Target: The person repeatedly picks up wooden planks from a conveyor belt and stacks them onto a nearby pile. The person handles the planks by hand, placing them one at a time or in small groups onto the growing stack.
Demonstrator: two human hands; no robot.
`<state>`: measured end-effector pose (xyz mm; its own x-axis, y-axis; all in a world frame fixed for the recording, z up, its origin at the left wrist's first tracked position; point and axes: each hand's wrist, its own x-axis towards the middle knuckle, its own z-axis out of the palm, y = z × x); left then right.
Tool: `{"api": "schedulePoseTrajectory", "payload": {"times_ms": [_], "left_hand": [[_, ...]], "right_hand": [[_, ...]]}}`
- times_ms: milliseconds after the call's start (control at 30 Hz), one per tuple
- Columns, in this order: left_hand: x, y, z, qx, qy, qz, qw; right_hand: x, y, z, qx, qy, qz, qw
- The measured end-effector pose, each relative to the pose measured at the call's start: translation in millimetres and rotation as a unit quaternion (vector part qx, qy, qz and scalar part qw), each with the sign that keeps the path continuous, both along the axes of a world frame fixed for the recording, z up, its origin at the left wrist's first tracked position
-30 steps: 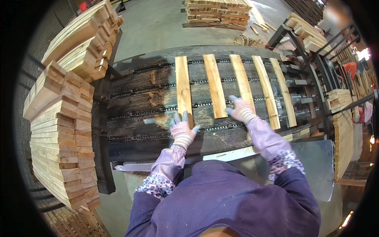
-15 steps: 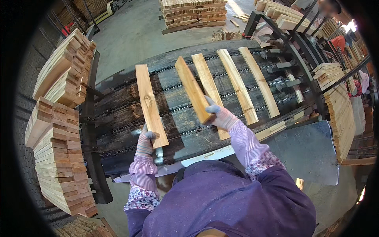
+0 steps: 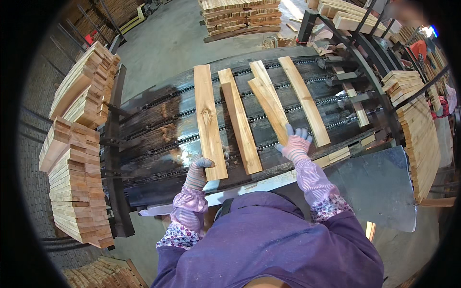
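My left hand (image 3: 196, 173), in a striped knit glove, is closed on the near end of a wooden plank (image 3: 207, 122) with a dark knot, its thumb on top. My right hand (image 3: 296, 144), in a similar glove, has its fingers spread at the near end of another plank (image 3: 269, 104). That plank lies overlapping a plank beneath it (image 3: 260, 70), most of which is covered. Between my hands rests a narrow plank (image 3: 240, 127). Right of my right hand lies a further plank (image 3: 304, 103). All sit across the chains of a dark conveyor table (image 3: 153, 129).
Stacked boards (image 3: 77, 187) rise at the left behind a black metal frame (image 3: 115, 182). Another pile (image 3: 242, 21) stands on the floor beyond the table. At the right are a board stack (image 3: 418, 134), a grey metal sheet (image 3: 374, 187) and a person in the background (image 3: 406, 14).
My right hand has moved right and lowered its tilted plank onto another one; its fingers have spread. My left hand has shifted the knotted plank to the right.
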<state>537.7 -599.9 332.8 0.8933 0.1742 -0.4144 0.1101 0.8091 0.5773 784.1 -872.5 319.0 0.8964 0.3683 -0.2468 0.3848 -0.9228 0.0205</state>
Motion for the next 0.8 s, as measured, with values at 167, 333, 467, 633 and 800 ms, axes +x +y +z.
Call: {"api": "schedulePoseTrajectory", "payload": {"times_ms": [167,333,467,633,800], "left_hand": [[16.2,-27.1,13.0,0.103,-0.003,0.01,0.995],[44.0,-79.1,-9.4,0.198,0.021,0.054,0.978],[72.1,-131.7,23.0,0.43,0.077,-0.117,0.892],[47.8,-91.8,-29.0,0.579,0.154,-0.088,0.795],[22.6,-100.3,-30.0,0.732,0.399,-0.158,0.529]], "right_hand": [[6.2,26.2,20.6,0.13,0.136,-0.023,0.982],[-9.2,1.8,21.6,0.548,0.542,-0.1,0.63],[-52.0,-4.2,4.6,0.58,0.567,-0.125,0.571],[-39.7,-26.4,29.4,0.55,0.635,-0.091,0.535],[-12.8,-43.8,16.5,0.526,0.318,0.062,0.786]]}}
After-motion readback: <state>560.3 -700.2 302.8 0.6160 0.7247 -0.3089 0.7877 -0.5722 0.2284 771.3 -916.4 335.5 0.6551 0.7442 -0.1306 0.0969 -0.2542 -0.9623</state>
